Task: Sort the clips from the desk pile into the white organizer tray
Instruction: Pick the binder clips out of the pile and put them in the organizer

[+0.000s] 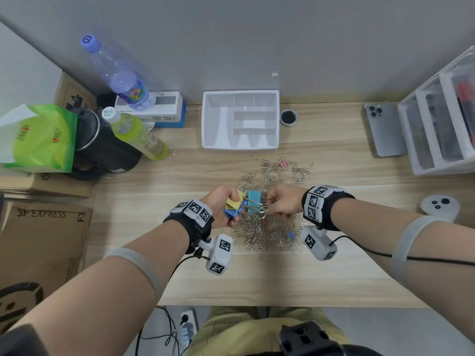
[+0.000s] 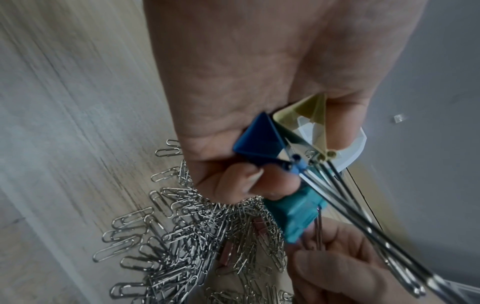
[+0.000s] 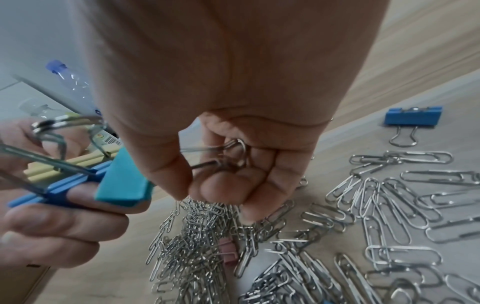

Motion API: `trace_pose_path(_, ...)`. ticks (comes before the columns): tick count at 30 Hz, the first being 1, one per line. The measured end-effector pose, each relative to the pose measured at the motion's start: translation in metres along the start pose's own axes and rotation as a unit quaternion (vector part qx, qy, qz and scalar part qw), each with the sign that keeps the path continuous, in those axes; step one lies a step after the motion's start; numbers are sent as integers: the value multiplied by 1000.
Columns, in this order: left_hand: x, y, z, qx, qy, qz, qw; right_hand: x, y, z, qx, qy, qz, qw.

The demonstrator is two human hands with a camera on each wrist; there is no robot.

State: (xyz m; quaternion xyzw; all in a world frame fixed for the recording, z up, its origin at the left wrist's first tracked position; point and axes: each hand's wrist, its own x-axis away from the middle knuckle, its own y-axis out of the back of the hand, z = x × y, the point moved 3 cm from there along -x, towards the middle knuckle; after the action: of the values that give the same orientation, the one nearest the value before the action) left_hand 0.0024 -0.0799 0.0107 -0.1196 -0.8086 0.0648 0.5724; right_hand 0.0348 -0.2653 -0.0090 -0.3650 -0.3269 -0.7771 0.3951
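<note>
Above a pile of silver paper clips [image 1: 264,232], my left hand [image 1: 232,209] grips a yellow binder clip [image 1: 235,201] and a blue binder clip [image 1: 232,214] together by their bodies. The same yellow clip [image 2: 306,111] and blue clip [image 2: 259,142] show in the left wrist view. My right hand [image 1: 272,204] pinches the wire handles [image 3: 233,152] of a teal binder clip [image 1: 254,199], which lies against the left fingers. The white organizer tray [image 1: 205,119] stands behind the pile, with nothing visible in its compartments. A small blue clip [image 1: 290,235] and a pink clip [image 1: 284,164] lie in the pile.
Two bottles [image 1: 120,80], a black kettle [image 1: 102,145], a green bag and cardboard boxes [image 1: 38,240] crowd the left. A phone [image 1: 385,129] and a clear drawer unit [image 1: 442,124] stand at the right. A cable hole [image 1: 288,117] sits beside the tray.
</note>
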Motion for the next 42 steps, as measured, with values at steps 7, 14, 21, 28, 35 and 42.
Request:
trace_pose_path(7,1,-1,1,9,1,-1,1000,-1,-2,-1,-153,-57,25,986)
trace_pose_path(14,-1,4,2,5,2,-9,1000,-5,-2,-2,-161,-93,19,982)
trace_pose_path(21,-1,5,4,0,2,-22,1000,-7,-6,0,-109,-107,13,988)
trace_pose_path(28,0,6,4,4,3,-40,999,-8,-4,-6,-118,-108,29,987)
trace_pose_path(35,2,2,-2,4,0,-33,999,-4,-2,-2,-69,-65,64,993)
trace_pose_path(42,1,2,-6,17,-9,-50,999,-9,0,-1,16,-6,48,999)
